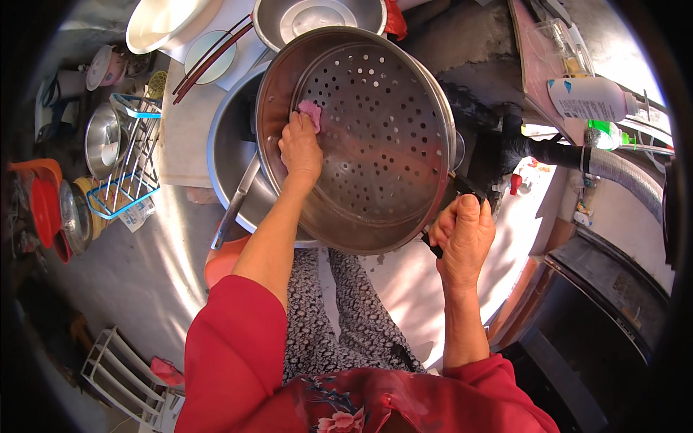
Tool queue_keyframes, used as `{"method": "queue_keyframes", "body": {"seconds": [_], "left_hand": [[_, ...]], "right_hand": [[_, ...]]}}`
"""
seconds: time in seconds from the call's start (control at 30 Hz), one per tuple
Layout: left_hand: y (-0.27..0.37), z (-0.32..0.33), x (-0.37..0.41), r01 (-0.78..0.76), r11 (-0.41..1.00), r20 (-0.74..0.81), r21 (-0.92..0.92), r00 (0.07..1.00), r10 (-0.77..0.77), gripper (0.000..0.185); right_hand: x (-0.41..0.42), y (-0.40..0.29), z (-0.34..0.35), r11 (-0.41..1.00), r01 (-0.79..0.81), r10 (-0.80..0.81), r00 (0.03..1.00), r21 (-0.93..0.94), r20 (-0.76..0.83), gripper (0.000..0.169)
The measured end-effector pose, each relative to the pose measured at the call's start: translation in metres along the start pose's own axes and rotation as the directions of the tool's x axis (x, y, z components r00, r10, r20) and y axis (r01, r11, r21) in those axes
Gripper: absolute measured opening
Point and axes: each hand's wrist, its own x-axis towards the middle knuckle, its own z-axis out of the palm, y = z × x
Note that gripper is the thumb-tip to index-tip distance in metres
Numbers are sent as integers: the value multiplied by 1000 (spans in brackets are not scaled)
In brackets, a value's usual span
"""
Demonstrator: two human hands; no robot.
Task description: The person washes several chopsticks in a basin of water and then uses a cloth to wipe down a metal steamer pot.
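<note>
A round metal steamer pot (368, 162) with a perforated bottom is tilted so that its inside faces me. My right hand (464, 233) grips its dark side handle (433, 246). Inside the pot, my left hand (301, 149) presses a pink cloth (311, 113) against the lower wall on the left. Beneath the steamer stands a wide metal basin (230, 146). A long metal utensil handle (236, 197) sticks out over the basin's rim.
Behind the steamer is another metal basin (319, 16). Dark chopsticks (211, 59) rest across a pale bowl (214, 54), beside a cream basin (165, 21). A dish rack (127, 157) stands left. On the right are a corrugated hose (622, 168) and a white bottle (587, 98).
</note>
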Motion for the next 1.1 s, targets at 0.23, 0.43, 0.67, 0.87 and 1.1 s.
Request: {"method": "queue_keyframes", "body": {"seconds": [0.23,0.43,0.67,0.87,1.1], "left_hand": [[111,-29,-113,-142,805,-24,-576,987,158,49],[113,-37,19,-696,671,-541,-256,678,497,47],[18,12,-33,21,903,-152,-430,984,-95,44],[25,-126,-90,-49,508,-167,-860,968,-190,46],[118,-268,-94,-682,712,-552,-166,663,506,40]], "right_hand": [[0,0,1,997,37,-34,998,-65,44,30],[-3,3,1,1000,20,-20,999,5,46,29],[-17,-2,10,998,57,-58,996,19,67,29],[-32,-4,-5,818,480,-418,875,-317,245,26],[-36,-19,7,619,695,-555,716,-365,423,23]]}}
